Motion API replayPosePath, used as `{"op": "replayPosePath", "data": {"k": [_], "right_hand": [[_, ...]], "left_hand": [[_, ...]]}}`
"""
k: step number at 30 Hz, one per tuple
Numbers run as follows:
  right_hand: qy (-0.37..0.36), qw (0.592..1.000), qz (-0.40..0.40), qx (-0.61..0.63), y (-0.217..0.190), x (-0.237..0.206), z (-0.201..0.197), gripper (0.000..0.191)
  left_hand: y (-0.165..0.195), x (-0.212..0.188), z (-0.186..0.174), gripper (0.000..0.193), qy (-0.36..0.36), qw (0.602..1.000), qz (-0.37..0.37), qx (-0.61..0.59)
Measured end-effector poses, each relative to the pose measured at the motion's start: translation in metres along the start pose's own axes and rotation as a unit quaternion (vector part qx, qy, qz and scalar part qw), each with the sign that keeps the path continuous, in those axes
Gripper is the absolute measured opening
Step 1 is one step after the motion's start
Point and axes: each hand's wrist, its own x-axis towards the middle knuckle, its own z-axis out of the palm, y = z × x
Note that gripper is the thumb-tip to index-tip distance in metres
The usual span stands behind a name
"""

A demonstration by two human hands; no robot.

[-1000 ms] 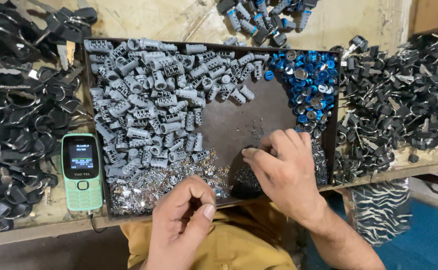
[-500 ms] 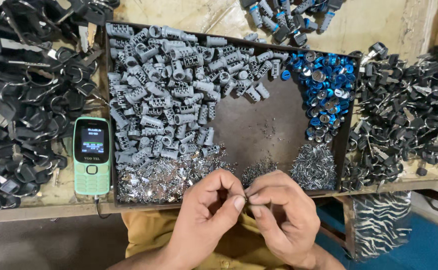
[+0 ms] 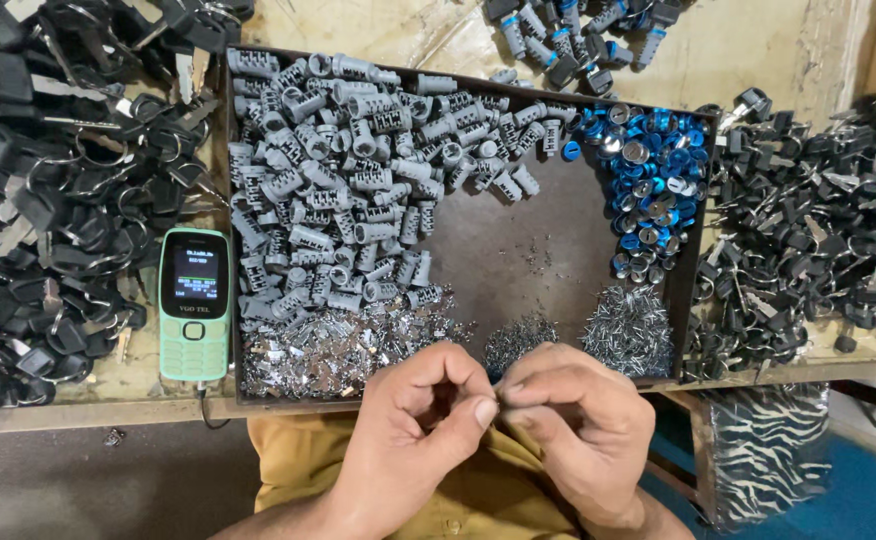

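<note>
A small part (image 3: 499, 399) sits pinched between the two hands at the near edge of the tray, almost wholly hidden by the fingertips; its kind, its long axis and which way it points cannot be told. The left hand (image 3: 413, 435) is curled, thumb pressed against the forefinger tip, closing on the part from the left. The right hand (image 3: 573, 425) is likewise curled, its thumb and forefinger meeting the left hand's at the same spot, the other fingers folded under. The fingertips of both hands touch each other over the part, above the person's mustard-yellow clothing (image 3: 478, 500).

Just beyond the hands lies the dark tray (image 3: 538, 250). Along its near edge are shiny flat metal bits (image 3: 343, 345) on the left, a small heap of fine pins (image 3: 520, 335) directly beyond the fingertips, and a larger heap of pins (image 3: 630, 330) to the right. Grey ribbed cylinders (image 3: 358, 190) fill the tray's left and far part, lying at all angles. Blue caps (image 3: 653, 190) are piled in the right far corner.

Left of the tray, a green keypad phone (image 3: 195, 305) lies with its screen lit, its long axis running away from the person. Black keys on rings (image 3: 48, 200) cover the bench to the left, and more black keys (image 3: 818, 230) are heaped to the right. Further grey and blue cylinders (image 3: 568, 35) lie beyond the tray.
</note>
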Motion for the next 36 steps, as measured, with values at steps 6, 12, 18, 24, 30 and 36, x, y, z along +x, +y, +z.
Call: {"op": "replayPosePath", "data": {"k": [6, 12, 18, 24, 30, 36], "right_hand": [[0.017, 0.998, 0.054, -0.022, 0.002, 0.000, -0.004, 0.014], [0.008, 0.974, 0.012, -0.225, -0.005, 0.022, -0.039, 0.021], [0.028, 0.847, 0.026, -0.531, -0.006, 0.019, -0.089, 0.029], [0.058, 0.878, 0.041, -0.473, 0.003, 0.001, -0.109, 0.019], [0.074, 0.911, 0.064, -0.400, 0.011, 0.000, -0.126, 0.017], [0.099, 0.894, 0.050, -0.433, 0.021, -0.003, -0.130, 0.003]], "left_hand": [[-0.007, 0.005, 0.002, 0.009, 0.012, 1.000, -0.020, 0.008], [-0.013, 0.010, 0.006, 0.004, 0.013, 0.999, -0.037, -0.036], [-0.016, 0.013, 0.001, 0.006, 0.046, 0.983, -0.086, -0.157], [-0.017, 0.013, 0.008, 0.006, 0.053, 0.983, -0.044, -0.170], [-0.016, 0.015, 0.011, 0.007, 0.055, 0.987, -0.032, -0.148], [-0.021, 0.015, 0.010, 0.006, 0.034, 0.988, -0.034, -0.150]]}}
